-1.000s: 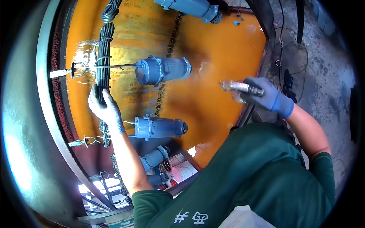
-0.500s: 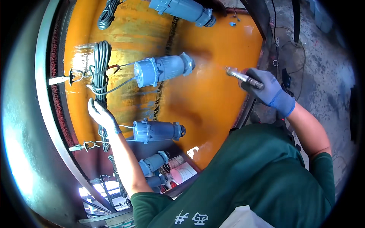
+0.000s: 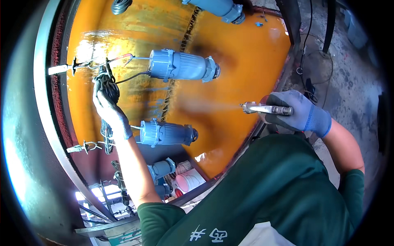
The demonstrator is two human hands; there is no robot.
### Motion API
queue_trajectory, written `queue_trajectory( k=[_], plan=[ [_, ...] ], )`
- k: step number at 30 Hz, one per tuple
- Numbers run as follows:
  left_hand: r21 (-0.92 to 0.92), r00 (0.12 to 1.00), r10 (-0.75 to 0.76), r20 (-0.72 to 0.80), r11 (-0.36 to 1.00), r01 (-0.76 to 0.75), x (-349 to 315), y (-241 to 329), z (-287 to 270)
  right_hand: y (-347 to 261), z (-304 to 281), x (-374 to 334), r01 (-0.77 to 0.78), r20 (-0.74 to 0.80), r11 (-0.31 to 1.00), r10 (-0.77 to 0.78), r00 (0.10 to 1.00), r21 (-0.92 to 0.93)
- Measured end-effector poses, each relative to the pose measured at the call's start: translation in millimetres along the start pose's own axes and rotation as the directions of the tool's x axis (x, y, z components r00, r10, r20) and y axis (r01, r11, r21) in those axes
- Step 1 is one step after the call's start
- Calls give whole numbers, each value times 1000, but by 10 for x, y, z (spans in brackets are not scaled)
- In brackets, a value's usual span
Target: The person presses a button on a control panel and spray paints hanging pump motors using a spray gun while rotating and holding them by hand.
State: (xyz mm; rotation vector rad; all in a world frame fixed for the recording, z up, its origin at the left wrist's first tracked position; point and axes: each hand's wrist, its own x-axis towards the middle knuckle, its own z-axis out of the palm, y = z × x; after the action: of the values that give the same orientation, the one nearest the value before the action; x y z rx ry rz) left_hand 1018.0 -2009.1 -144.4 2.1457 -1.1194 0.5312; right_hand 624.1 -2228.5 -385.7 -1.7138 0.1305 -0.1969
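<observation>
My left hand (image 3: 111,114), in a pale glove, has its fingers round the lower end of a dark coiled cable (image 3: 107,85). That coil belongs to a blue cylindrical pump (image 3: 182,67), which hangs by a wire from a hook (image 3: 84,64). In my gloved right hand (image 3: 296,111) is a metal spray gun (image 3: 266,108), gripped with its nozzle toward the left. A pale mist streams from the nozzle, passing below this pump. Another blue pump (image 3: 166,133) hangs just nearer than it, beside my left wrist.
Behind the pumps spreads an orange, paint-coated panel (image 3: 242,57). A further pump (image 3: 217,9) hangs at the far edge, and smaller ones (image 3: 163,168) hang nearer. A curved metal rail (image 3: 41,82) runs along the left. A pink-white bucket (image 3: 189,181) stands low; a hose (image 3: 331,65) lies on the right-hand floor.
My left hand has closed on the cable coil, which now looks bunched and tilted. The spray gun has come nearer to me, and its mist is now plainly visible.
</observation>
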Motion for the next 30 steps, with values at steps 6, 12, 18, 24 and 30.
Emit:
queue_trajectory(
  k=[6,12,18,24,30],
  plan=[
    [-97,996,-82,-37,992,78,-57,-220,-142,108,11,120,6,-367,1000,-5,930,1],
    [-145,996,-88,-21,986,84,-33,-299,-197,-19,-58,136,-88,-17,995,87,996,-50],
    [-190,992,-128,-15,974,123,-34,-427,-221,60,-63,142,-5,-161,994,23,987,109],
    [-226,981,-194,27,954,195,2,-622,-341,110,-149,196,-64,-438,993,12,899,-103],
    [-198,988,-156,13,968,155,21,-893,-461,179,-310,348,-62,-168,991,42,985,-119]
  ],
)
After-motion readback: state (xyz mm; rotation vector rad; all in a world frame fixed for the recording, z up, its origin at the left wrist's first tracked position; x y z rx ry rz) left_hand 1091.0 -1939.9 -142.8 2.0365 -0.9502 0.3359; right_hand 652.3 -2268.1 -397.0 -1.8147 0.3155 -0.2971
